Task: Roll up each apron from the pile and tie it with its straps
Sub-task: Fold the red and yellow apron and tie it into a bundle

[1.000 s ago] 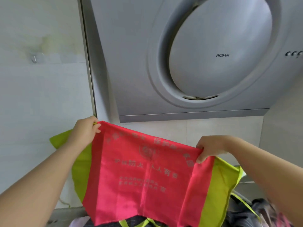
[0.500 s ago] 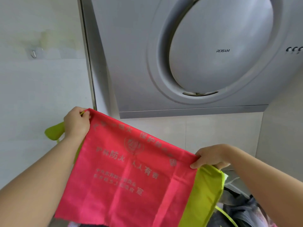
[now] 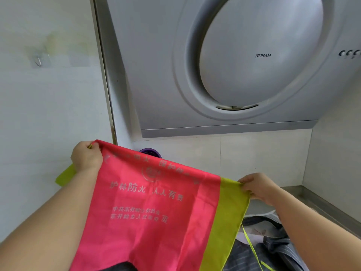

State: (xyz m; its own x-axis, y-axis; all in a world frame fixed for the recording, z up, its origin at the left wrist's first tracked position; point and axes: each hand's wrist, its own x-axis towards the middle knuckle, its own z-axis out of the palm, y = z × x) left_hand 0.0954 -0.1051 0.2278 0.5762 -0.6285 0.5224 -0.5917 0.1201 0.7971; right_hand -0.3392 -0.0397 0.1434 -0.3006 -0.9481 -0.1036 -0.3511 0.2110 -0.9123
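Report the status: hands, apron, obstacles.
Left hand pinches apron at top corner; right hand pinches green edge. Apron spread, not rolled. Striped pile below.

One red apron [image 3: 152, 212] is held up by two hands, the left hand [image 3: 87, 158] and the right hand [image 3: 257, 187]. There is one range hood [image 3: 156, 75], one wall hook [image 3: 39, 60] and one purple object [image 3: 150, 151]. The grey striped cloths [image 3: 273, 249] overlap too much to count.

The apron [image 3: 148, 212] was pink-red with silver letters and a yellow-green edge. Below its edge lay grey striped cloth [image 3: 273, 245].
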